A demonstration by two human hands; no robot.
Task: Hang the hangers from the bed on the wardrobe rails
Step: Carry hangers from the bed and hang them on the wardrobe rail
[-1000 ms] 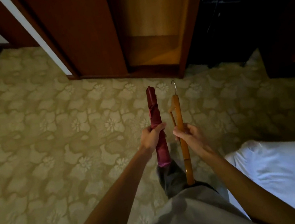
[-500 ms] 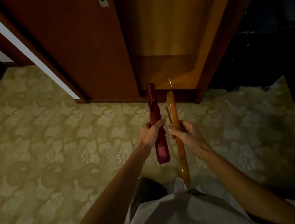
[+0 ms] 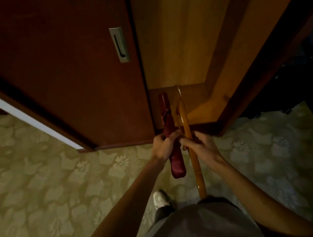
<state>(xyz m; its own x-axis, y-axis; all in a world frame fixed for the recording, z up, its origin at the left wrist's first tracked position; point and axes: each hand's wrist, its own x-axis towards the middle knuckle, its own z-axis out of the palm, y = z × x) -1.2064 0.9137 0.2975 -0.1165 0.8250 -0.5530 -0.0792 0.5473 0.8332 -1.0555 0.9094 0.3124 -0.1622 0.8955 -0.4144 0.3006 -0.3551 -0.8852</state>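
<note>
I take the open wardrobe compartment [image 3: 192,53] as the landmark. Directly in front of its threshold, my left hand [image 3: 165,148] is wrapped around the middle of a maroon padded hanger [image 3: 170,134], and my right hand [image 3: 202,147] grips the middle of a wooden hanger [image 3: 189,143]; both sets of fingers are curled tight on their loads. Both hangers are seen edge-on, pointing toward the compartment, with the wooden hanger's metal hook [image 3: 178,91] reaching over the compartment floor. The two hands are touching or nearly touching, and the hangers run just beside each other. The sliding door [image 3: 59,72] with its recessed pull [image 3: 119,44] stands to the left of the compartment; the patterned carpet [image 3: 49,189] lies below it. No rail is in view, so I judge it to be above the frame, and the bed is also out of view. Risk 1: with the hangers this close, the hook could snag the padded hanger's fabric when I separate them. Risk 2: lifting both together in a narrow opening could strike the door edge or side panel. Risk 3: a mid-body grip gives poor control of the hook end, so a hanger could miss the rail and drop. I advise raising one hanger at a time.
</note>
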